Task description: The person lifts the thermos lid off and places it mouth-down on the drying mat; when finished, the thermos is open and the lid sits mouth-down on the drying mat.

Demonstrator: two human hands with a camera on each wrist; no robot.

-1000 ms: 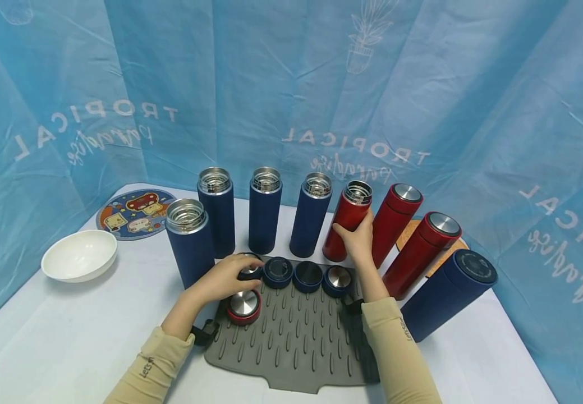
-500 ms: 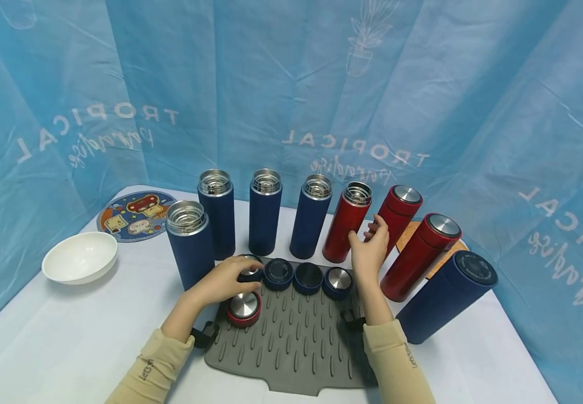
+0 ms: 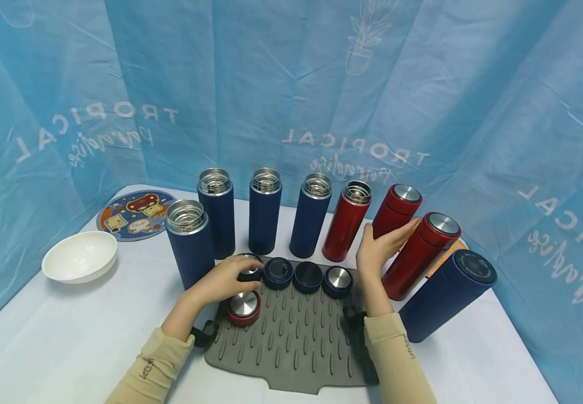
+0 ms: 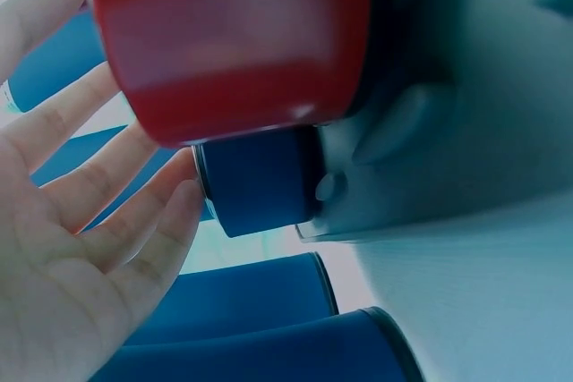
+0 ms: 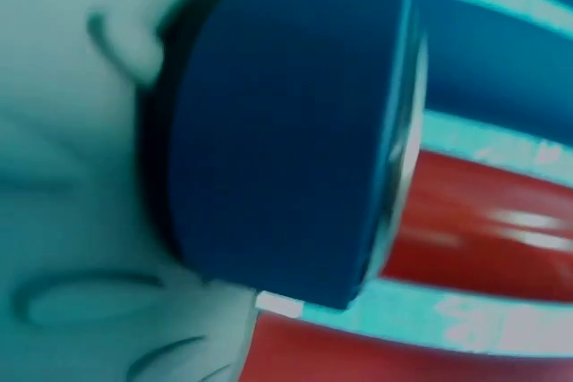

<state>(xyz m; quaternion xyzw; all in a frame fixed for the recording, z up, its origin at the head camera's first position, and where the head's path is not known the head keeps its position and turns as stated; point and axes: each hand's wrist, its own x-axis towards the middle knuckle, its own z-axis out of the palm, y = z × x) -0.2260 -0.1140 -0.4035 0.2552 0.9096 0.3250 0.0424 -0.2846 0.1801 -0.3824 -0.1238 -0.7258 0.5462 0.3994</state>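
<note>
My left hand (image 3: 223, 279) is over the back left of the grey mat (image 3: 298, 336). Its fingers, fairly straight in the left wrist view, reach to the top of a navy bottle lid (image 4: 255, 181), with a red lid (image 4: 233, 42) nearer that camera. In the head view my right hand (image 3: 379, 252) spreads its fingers beside the capped red bottles (image 3: 414, 259), holding nothing. An uncapped red bottle (image 3: 345, 227) stands upright just left of it. A navy lid with a steel top (image 3: 339, 278) lies below; the right wrist view shows its side, the hand hidden there.
Several uncapped navy bottles (image 3: 265, 221) stand behind and left of the mat. More navy lids (image 3: 278, 273) line its back edge. A capped navy bottle (image 3: 445, 297) stands at right; a white bowl (image 3: 80, 258) and a round cartoon mat (image 3: 134, 216) lie left.
My right hand has let go of the uncapped red bottle and moved right, fingers opening toward the capped red bottles. The left hand stays in place.
</note>
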